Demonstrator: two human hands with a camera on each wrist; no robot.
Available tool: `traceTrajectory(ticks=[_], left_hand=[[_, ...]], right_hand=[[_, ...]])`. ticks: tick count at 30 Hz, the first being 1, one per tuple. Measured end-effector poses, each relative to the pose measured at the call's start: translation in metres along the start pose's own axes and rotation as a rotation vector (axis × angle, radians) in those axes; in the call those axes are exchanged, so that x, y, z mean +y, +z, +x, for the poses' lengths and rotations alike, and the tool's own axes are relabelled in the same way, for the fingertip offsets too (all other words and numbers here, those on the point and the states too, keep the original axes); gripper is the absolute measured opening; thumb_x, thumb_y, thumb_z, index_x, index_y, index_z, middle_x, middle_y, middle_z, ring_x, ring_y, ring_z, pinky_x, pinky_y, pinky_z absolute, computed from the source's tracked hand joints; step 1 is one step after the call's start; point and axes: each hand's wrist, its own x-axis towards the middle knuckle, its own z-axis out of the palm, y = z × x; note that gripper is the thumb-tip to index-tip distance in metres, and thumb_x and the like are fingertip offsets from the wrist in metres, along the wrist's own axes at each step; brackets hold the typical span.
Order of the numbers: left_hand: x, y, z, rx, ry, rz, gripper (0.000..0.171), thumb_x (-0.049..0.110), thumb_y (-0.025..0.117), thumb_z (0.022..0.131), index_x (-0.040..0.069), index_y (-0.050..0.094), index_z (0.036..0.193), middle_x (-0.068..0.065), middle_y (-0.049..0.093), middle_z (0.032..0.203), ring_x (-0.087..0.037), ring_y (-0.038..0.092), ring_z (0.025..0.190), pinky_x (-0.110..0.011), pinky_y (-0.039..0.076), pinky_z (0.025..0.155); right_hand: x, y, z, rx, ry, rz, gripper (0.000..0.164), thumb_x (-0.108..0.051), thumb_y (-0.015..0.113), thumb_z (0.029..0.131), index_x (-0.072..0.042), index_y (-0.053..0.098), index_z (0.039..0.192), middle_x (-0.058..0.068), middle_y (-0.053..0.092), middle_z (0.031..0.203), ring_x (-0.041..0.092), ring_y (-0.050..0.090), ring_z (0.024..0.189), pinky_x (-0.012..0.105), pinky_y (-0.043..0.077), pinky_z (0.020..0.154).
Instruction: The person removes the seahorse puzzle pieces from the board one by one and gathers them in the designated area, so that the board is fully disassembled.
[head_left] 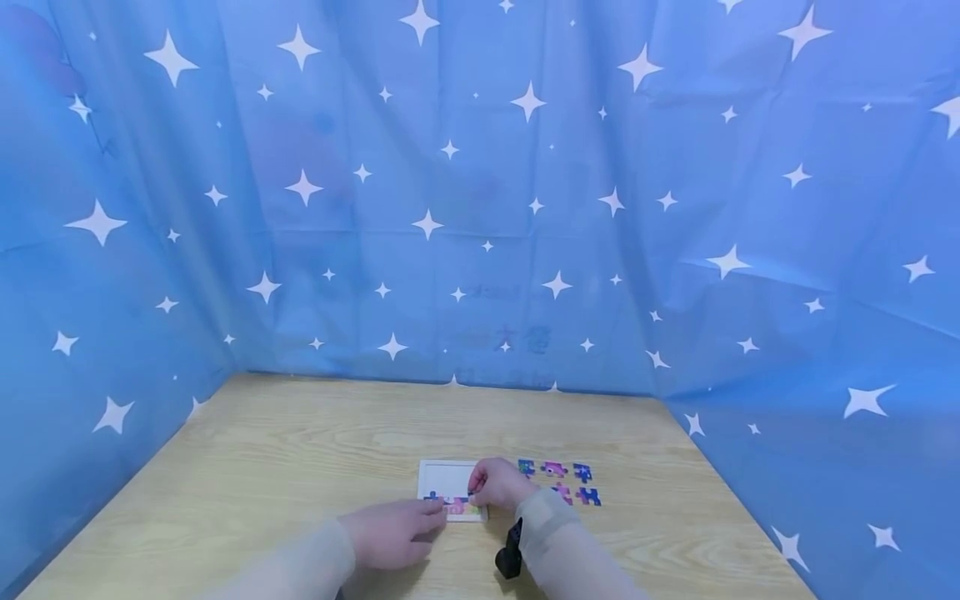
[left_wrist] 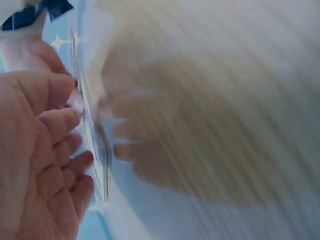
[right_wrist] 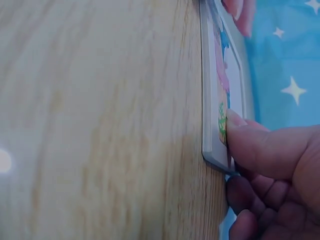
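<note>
A white puzzle tray lies on the table, with joined pieces along its near side in pink, blue and green. My left hand rests at the tray's near left corner, fingers loosely bent and fingertips by the pieces. In the left wrist view, that hand holds nothing. At the tray's right side, my right hand pinches a small dark blue puzzle piece, mostly hidden by the fingers. The right wrist view has the thumb of this hand low over the right end of the pieced row.
Several loose puzzle pieces, among them a pink one and a dark blue one, lie right of the tray, partly behind my right hand. A black device sits at my right wrist. Star-printed blue curtain borders the wooden table.
</note>
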Motion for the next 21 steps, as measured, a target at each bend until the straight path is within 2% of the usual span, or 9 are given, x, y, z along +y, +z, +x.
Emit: traceTrajectory(ticks=[3, 6, 14, 18, 21], left_hand=[[-0.006, -0.002, -0.008, -0.015, -0.094, -0.035, 0.056, 0.042, 0.053, 0.094, 0.020, 0.047, 0.144, -0.005, 0.039, 0.151, -0.026, 0.038, 0.136, -0.042, 0.035, 0.110], [-0.010, -0.001, -0.010, -0.036, -0.139, -0.049, 0.057, 0.047, 0.054, 0.092, 0.025, 0.047, 0.144, -0.006, 0.038, 0.151, -0.027, 0.038, 0.136, -0.044, 0.034, 0.110], [-0.011, 0.000, -0.007, -0.040, -0.195, -0.064, 0.055, 0.046, 0.055, 0.089, 0.030, 0.049, 0.142, -0.002, 0.040, 0.150, -0.029, 0.040, 0.135, -0.047, 0.034, 0.109], [-0.009, -0.001, -0.007, -0.032, -0.194, -0.066, 0.054, 0.043, 0.056, 0.089, 0.028, 0.051, 0.140, -0.004, 0.041, 0.150, -0.030, 0.040, 0.134, -0.046, 0.035, 0.109], [-0.010, -0.002, -0.006, -0.030, -0.187, -0.069, 0.053, 0.041, 0.056, 0.089, 0.027, 0.052, 0.140, -0.005, 0.041, 0.149, -0.029, 0.041, 0.134, -0.045, 0.036, 0.109]], right_hand=[[0.000, 0.002, 0.000, 0.013, 0.001, -0.010, 0.016, -0.001, 0.075, 0.080, -0.010, 0.062, 0.078, 0.003, 0.056, 0.075, 0.019, 0.050, 0.071, 0.032, 0.042, 0.067], [0.000, 0.003, -0.001, 0.014, 0.005, -0.018, 0.017, -0.001, 0.075, 0.080, -0.011, 0.062, 0.078, 0.003, 0.056, 0.075, 0.019, 0.050, 0.071, 0.033, 0.042, 0.067], [-0.007, 0.002, 0.000, -0.013, 0.018, -0.053, 0.015, -0.005, 0.076, 0.081, -0.012, 0.063, 0.080, 0.002, 0.058, 0.077, 0.020, 0.052, 0.073, 0.035, 0.044, 0.067], [-0.012, 0.013, 0.002, 0.010, -0.034, 0.010, 0.012, -0.008, 0.075, 0.082, -0.012, 0.064, 0.082, 0.000, 0.059, 0.077, 0.018, 0.054, 0.072, 0.034, 0.045, 0.066], [-0.021, 0.024, 0.001, 0.023, -0.051, 0.107, 0.007, -0.005, 0.071, 0.084, -0.008, 0.065, 0.085, 0.001, 0.060, 0.077, 0.016, 0.055, 0.067, 0.030, 0.047, 0.061]])
